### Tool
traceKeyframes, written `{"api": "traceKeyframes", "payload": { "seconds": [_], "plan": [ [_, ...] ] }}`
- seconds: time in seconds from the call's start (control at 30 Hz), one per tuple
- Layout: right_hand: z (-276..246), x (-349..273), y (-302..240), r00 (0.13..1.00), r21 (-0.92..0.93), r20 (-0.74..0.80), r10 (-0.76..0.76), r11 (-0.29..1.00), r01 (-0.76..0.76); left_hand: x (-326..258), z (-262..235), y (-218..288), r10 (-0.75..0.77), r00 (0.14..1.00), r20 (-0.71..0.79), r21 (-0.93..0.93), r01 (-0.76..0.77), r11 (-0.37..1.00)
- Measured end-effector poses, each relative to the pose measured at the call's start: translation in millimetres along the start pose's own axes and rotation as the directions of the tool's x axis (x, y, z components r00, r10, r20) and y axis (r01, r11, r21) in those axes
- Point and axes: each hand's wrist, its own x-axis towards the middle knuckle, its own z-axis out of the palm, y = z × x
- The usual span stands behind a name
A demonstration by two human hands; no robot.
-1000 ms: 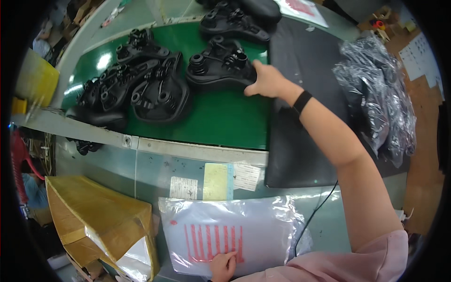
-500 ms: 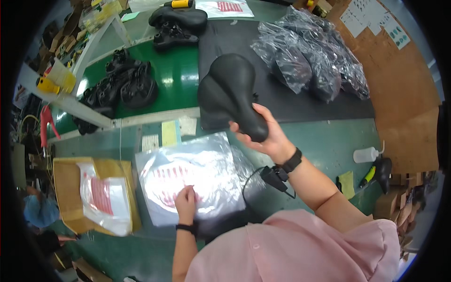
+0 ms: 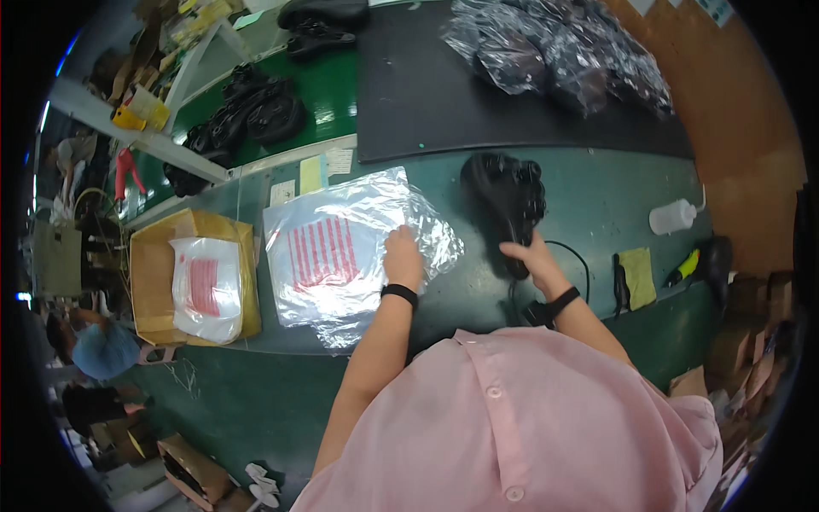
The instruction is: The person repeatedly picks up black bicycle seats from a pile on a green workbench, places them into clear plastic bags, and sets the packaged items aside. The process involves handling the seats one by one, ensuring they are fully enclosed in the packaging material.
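Observation:
My right hand (image 3: 539,263) grips a black bicycle saddle (image 3: 499,200) by its narrow nose. The saddle is tilted on its side, its wide end away from me and its underside facing right. A stack of clear plastic bags (image 3: 324,252) with red printing lies flat on the green table to the left of the saddle. At the right edge of the top bag, my left hand (image 3: 403,258) has its fingers closed, pinching the film. The fingertips are partly hidden by the hand itself.
Several saddles in clear film (image 3: 563,55) lie on a black mat (image 3: 409,102) at the back. Bare saddles (image 3: 256,111) sit at the far left. A cardboard box (image 3: 145,282) holds printed bags. Right are a white squeeze bottle (image 3: 672,218) and green cloth (image 3: 636,277). A co-worker (image 3: 102,350) is at left.
My right hand has brought the saddle down and nearer, from above the mat to beside the bags, turning its underside to the right. My left hand has moved to the bag's right edge.

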Motion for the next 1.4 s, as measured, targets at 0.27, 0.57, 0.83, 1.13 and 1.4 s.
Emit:
{"api": "traceKeyframes", "payload": {
  "seconds": [0.27,0.57,0.83,1.13,1.4],
  "plan": [
    [7,20,-62,0.986,0.256,0.128,0.110,0.957,-0.140,12,-19,-66,-0.131,0.970,-0.204,-0.510,0.009,0.860],
    [39,47,-20,0.926,0.504,0.274,0.260,0.781,-0.368,-14,-41,-72,-0.192,0.977,0.094,-0.908,0.163,0.385],
    [83,-4,-28,0.966,0.078,0.148,-0.210,0.977,0.200,-17,-56,-71,-0.201,0.980,0.006,-0.935,0.077,0.346],
    [146,-5,-32,0.867,-0.608,0.418,-0.271,0.626,0.489,-23,-22,-114,-0.262,0.951,0.161,-0.909,0.247,0.335],
    [126,-5,-47,0.716,-0.679,0.649,-0.258,0.227,0.698,-26,-115,-108,-0.431,0.901,-0.056,-0.989,-0.109,-0.098]
  ]
}}
